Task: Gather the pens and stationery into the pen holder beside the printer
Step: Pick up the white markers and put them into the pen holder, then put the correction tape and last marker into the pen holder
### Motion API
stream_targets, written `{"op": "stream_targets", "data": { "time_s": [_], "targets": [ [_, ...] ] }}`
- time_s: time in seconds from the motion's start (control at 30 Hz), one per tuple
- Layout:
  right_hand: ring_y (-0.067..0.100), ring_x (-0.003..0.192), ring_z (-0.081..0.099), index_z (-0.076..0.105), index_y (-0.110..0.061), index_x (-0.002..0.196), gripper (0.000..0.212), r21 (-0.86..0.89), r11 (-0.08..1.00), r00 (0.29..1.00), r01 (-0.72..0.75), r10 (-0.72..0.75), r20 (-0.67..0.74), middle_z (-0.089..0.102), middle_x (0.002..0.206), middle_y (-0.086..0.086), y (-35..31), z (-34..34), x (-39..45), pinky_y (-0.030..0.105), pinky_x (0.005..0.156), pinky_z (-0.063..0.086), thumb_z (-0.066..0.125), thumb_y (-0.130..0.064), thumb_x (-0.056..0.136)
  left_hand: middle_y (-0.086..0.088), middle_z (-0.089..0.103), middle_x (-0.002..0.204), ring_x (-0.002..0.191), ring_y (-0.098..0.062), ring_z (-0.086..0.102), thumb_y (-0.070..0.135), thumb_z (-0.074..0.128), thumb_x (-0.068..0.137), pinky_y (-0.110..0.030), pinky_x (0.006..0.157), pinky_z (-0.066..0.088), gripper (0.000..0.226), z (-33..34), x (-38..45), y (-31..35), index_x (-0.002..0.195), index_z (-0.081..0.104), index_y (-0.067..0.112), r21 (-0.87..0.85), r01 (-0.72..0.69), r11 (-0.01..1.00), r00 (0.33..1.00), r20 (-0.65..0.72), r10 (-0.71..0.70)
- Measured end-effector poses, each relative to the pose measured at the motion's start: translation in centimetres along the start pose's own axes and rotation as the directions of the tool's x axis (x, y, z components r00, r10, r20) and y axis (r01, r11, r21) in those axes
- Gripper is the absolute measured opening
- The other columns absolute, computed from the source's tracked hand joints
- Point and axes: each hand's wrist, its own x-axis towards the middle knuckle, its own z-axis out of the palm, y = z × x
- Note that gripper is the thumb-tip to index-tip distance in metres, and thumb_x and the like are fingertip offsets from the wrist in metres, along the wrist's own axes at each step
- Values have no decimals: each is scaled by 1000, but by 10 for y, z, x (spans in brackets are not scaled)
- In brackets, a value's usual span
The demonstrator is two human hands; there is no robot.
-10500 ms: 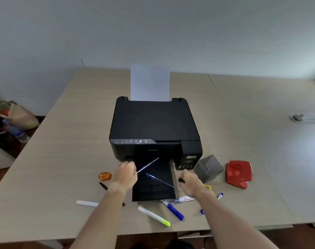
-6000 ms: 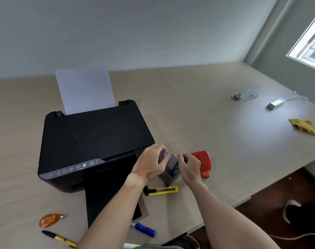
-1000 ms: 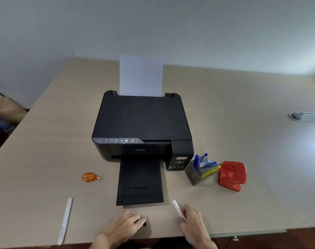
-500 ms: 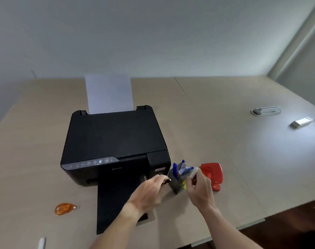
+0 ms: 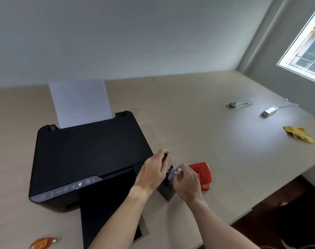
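Note:
A grey pen holder (image 5: pixel 166 192) stands on the table just right of the black printer (image 5: pixel 88 159). Blue-capped pens (image 5: pixel 171 170) stick up out of it. My left hand (image 5: pixel 151 174) is shut on a black and yellow pen (image 5: pixel 165 156), held upright over the holder's left side. My right hand (image 5: pixel 186 181) is at the holder's right side, its fingers closed on a white marker (image 5: pixel 178 171) whose end points down into the holder. Most of the holder is hidden behind both hands.
A red hole punch (image 5: pixel 202 175) lies right of the holder. An orange tape dispenser (image 5: pixel 43 242) lies at the front left. The printer's output tray (image 5: pixel 106 212) sticks out toward me. At the far right are a white stapler-like item (image 5: pixel 240 103), a white adapter (image 5: pixel 270 111) and a yellow cloth (image 5: pixel 298 134).
Both hands have risen over the holder. The left hand's pen has gone from level beside the holder to upright above it; the right hand's marker has tipped down into the holder.

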Motion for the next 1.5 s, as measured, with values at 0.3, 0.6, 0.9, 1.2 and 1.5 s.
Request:
{"op": "stream_targets", "data": {
  "time_s": [0.3, 0.6, 0.9, 1.2, 1.5],
  "targets": [
    [8, 57, 58, 52, -23, 72, 24, -10, 996, 990, -84, 83, -113, 54, 54, -12, 16, -2, -18, 17, 44, 37, 62, -6, 86, 4, 71, 105, 99, -18, 59, 23, 53, 98, -33, 89, 45, 18, 14, -13, -12, 112, 65, 21, 276, -66, 959, 992, 117, 34],
    [18, 44, 49, 45, -20, 63, 27, -68, 983, 982, -170, 174, 70, 51, 48, -1, 22, 13, -52, 34, 44, 35, 55, -11, 85, 4, 69, 98, 94, -15, 60, 23, 50, 100, -29, 79, 50, 18, -5, -28, -24, 105, 66, 20, 227, -46, 973, 998, 43, 37],
    [14, 48, 49, 32, -32, 59, 40, -121, 973, 885, 196, -122, 449, 50, 51, -6, -32, 68, -67, 26, 49, 29, 51, -21, 93, 4, 69, 84, 79, -13, 64, 22, 50, 96, -32, 68, 55, 15, -57, -133, -64, 98, 64, 18, 272, 290, 918, 955, -143, -260],
    [24, 58, 47, 37, -23, 64, 31, 34, 844, 535, 536, -370, 759, 54, 62, -2, -153, 165, -98, 34, 56, 39, 43, -30, 93, 0, 71, 91, 81, -28, 69, 26, 50, 87, -34, 68, 54, 13, -133, -271, -105, 92, 61, 22, 258, 790, 556, 611, -400, -683],
    [32, 131, 32, 43, -19, 127, 48, 89, 688, 174, 720, -303, 937, 32, 139, 12, -213, 220, -140, 44, 109, 35, 51, -16, 79, 0, 66, 110, 103, -21, 65, 34, 52, 97, -33, 85, 48, 25, -134, -353, -109, 117, 54, 19, 340, 940, -7, 193, -549, -813]
  ]
}}
